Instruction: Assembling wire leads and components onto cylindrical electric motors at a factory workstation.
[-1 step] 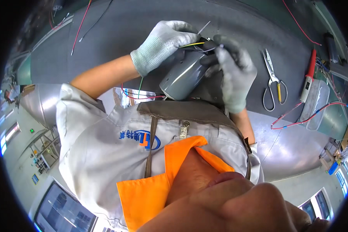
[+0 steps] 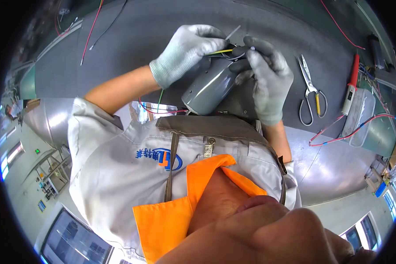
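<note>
A glossy grey cylindrical housing (image 2: 210,90) lies tilted on the dark bench mat, its upper end between my gloved hands. My left hand (image 2: 187,53) is closed, thumb pressed to fingers, beside a yellow wire (image 2: 222,52) and a thin pale strip (image 2: 233,32) that sticks up past the fingertips. My right hand (image 2: 270,79), its glove fingers darkened, pinches the tip of a thin grey wire (image 2: 238,57) curving over the housing's upper end. Fingers partly hide that end and the wires there. Red and green leads (image 2: 159,108) run out near the lower end.
Scissors (image 2: 311,90) with a yellow piece on one handle lie right of my right hand. Farther right are a red-and-white handled tool (image 2: 351,88), a clear tray (image 2: 363,119) and a red-blue cable (image 2: 361,134). Loose red and black wires (image 2: 92,31) lie at the far left.
My right fingers have shifted slightly, and the grey wire now bends in a tighter curve. My left hand keeps almost the same place.
</note>
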The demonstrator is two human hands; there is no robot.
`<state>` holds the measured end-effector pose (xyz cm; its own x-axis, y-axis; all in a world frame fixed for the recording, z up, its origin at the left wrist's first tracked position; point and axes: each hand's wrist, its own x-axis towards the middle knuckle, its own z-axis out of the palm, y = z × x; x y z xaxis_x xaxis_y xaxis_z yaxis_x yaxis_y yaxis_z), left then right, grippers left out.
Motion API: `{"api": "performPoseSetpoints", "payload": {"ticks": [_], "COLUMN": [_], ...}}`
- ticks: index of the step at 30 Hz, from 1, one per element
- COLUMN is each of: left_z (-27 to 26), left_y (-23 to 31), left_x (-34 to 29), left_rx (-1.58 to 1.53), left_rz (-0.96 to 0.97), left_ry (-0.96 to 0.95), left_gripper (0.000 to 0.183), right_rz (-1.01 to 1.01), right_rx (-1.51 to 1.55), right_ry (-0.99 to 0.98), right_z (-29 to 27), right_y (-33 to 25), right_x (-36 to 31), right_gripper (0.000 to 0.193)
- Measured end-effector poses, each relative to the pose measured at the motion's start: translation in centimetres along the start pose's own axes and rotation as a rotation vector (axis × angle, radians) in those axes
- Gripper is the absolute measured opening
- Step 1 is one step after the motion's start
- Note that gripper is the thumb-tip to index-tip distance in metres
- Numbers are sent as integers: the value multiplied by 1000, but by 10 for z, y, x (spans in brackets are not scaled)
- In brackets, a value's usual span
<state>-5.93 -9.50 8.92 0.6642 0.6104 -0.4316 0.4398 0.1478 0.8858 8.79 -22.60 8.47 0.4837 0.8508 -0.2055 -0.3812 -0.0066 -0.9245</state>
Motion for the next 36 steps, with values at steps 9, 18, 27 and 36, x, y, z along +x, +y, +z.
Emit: {"api": "performPoseSetpoints", "payload": {"ticks": [9,18,27,36], "left_z": [14,29,53,65], "left_y": [-12,-5,-6,-19], "left_x": [8,12,12,0], "left_rx": [26,7,232,204], "left_rz": [137,252,572,554], "left_ry": [84,-7,40,239], "left_gripper": [23,19,25,18], "right_rz": [-84,172,-630,-352], "right_rx": [38,-172,-1114,-694], "right_ry": [28,-230,-54,170], "right_z": [-3,-29,-45,-92], "right_y": [6,-24,-17,13], "right_x": [13,32,11,46], "right_gripper": [34,43,21,9]}}
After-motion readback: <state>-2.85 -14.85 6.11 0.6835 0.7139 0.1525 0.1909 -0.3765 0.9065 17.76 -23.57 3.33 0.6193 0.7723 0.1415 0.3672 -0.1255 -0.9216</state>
